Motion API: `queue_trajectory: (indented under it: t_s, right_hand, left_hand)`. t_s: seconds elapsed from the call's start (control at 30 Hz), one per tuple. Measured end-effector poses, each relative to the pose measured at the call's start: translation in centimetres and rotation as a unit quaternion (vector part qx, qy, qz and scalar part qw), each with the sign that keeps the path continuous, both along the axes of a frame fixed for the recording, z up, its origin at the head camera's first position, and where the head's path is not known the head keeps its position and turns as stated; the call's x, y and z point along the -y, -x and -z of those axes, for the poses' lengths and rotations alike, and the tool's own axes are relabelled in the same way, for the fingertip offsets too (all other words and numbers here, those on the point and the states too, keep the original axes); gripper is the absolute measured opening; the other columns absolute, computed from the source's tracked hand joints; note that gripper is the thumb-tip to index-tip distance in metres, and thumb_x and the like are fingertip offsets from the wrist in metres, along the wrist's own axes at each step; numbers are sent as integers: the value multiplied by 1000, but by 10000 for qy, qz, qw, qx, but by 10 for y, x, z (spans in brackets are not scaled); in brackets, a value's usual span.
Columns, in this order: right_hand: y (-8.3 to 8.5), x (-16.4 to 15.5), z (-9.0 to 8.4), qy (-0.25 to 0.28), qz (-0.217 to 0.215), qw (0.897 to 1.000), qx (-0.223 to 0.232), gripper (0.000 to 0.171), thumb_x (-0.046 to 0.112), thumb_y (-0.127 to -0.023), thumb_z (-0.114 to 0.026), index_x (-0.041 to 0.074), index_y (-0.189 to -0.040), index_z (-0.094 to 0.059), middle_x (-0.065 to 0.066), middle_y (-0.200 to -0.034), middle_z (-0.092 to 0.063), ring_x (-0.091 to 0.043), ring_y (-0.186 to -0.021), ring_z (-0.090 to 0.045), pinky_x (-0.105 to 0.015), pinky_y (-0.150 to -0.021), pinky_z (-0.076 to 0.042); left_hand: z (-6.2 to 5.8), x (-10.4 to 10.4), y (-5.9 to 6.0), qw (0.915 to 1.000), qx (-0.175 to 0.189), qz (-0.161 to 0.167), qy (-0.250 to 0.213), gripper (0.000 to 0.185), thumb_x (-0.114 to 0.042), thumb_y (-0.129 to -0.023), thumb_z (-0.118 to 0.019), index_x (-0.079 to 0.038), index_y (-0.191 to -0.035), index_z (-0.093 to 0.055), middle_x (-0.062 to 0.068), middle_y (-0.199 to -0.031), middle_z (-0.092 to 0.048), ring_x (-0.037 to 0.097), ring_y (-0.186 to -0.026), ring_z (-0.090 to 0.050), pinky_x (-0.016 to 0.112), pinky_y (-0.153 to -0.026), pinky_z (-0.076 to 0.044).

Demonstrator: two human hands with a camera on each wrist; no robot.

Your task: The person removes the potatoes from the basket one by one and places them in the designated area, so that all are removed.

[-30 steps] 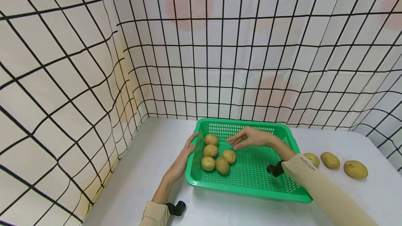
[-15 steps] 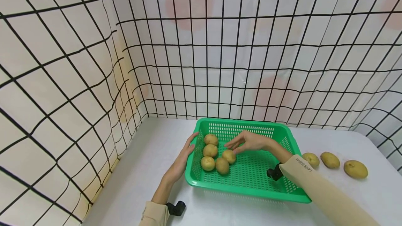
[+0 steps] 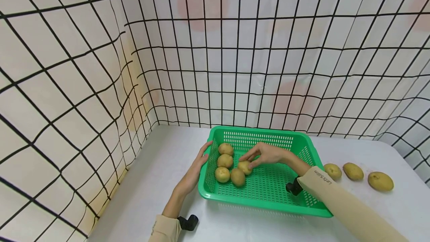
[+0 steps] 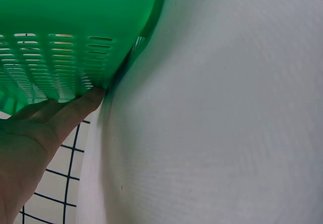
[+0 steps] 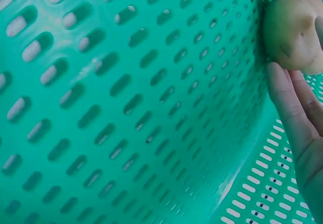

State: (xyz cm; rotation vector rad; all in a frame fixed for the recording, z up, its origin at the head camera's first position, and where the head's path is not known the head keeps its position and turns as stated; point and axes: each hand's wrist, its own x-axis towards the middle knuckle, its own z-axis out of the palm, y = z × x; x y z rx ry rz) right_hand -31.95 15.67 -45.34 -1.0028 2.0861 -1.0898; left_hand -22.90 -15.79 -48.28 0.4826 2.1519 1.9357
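A green perforated plastic basket (image 3: 268,207) rests on the white table. Along its left side lie several potatoes (image 3: 223,175). My right hand (image 3: 268,154) reaches inside and pinches the rightmost potato (image 3: 244,167) between thumb and fingers. In the right wrist view, the fingertips of that hand (image 5: 303,128) meet the underside of the potato (image 5: 290,32), and the thumb shows at the frame's edge. My left hand (image 3: 191,173) rests against the basket's outer left wall, fingers extended. Seen from the left wrist, those fingers (image 4: 75,110) touch the slotted wall.
Three more potatoes, one of them the far-right potato (image 3: 380,181), lie on the white table (image 3: 161,167) right of the basket. A black grid net (image 3: 235,70) over pale sheeting encloses the back and left. My right sleeve (image 3: 336,193) passes over the basket's right rim.
My right hand has come down and slightly left onto the rightmost potato in the basket, and its thumb and fingers have closed around it. The left hand and the basket stay in place.
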Motion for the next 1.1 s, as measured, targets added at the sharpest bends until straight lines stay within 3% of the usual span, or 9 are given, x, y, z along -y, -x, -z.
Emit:
queue_trajectory:
  t_s: [0.5,0.73,1.1]
  right_hand:
    - [-2,3,1,4,86,9999,-142,36,15,-96,-75,4,-130,-72,-13,-133,-71,-38,-127,-64,-56,-106,-51]
    - [-4,4,3,-22,81,9996,-268,37,16,-94,-76,5,-129,-72,-11,-131,-72,-34,-125,-65,-55,-107,-52]
    - [-5,5,3,-32,9,9988,-487,38,17,-92,-79,7,-128,-73,-10,-130,-73,-29,-121,-66,-56,-105,-52]
  left_hand:
    - [-1,1,1,9999,-99,111,-31,53,-41,-113,-20,-34,-165,-13,9,-175,-5,41,-159,-12,70,-122,-22]
    - [0,1,-1,10000,-3,71,-31,51,-39,-113,-22,-39,-164,-15,5,-174,-7,38,-160,-12,69,-122,-22]
    - [1,0,0,9999,-12,108,-49,52,-40,-113,-21,-37,-165,-13,8,-174,-5,41,-159,-12,70,-122,-22]
